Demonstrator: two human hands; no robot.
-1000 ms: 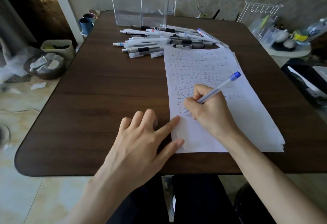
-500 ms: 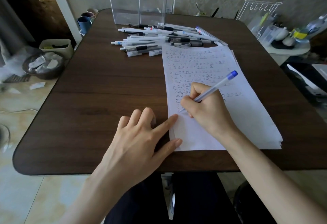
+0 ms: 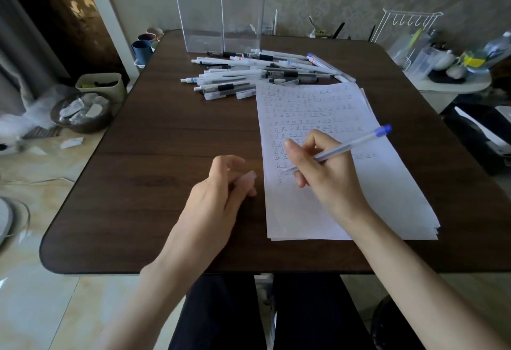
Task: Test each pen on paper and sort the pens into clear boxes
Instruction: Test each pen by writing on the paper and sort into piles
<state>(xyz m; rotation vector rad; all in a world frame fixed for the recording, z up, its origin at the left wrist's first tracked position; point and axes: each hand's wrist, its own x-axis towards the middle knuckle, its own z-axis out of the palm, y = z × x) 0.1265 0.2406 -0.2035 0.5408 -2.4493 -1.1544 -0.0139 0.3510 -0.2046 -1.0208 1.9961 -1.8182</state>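
right hand (image 3: 326, 175) fingers pinch blue-capped pen (image 3: 349, 147) in a writing grip, tip near paper (image 3: 359, 206) for test marks; left hand (image 3: 218, 197) loosely curled, empty, beside the sheet.

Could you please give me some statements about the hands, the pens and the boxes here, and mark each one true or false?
1. The right hand holds a blue-ended pen. True.
2. The left hand presses on the paper. False: it is beside the paper, over the bare table.
3. The pile of pens lies between the clear boxes and the paper. True.
4. The clear boxes are full of pens. False: no pens show inside them.
5. The paper is blank. False: rows of written marks cover its upper part.
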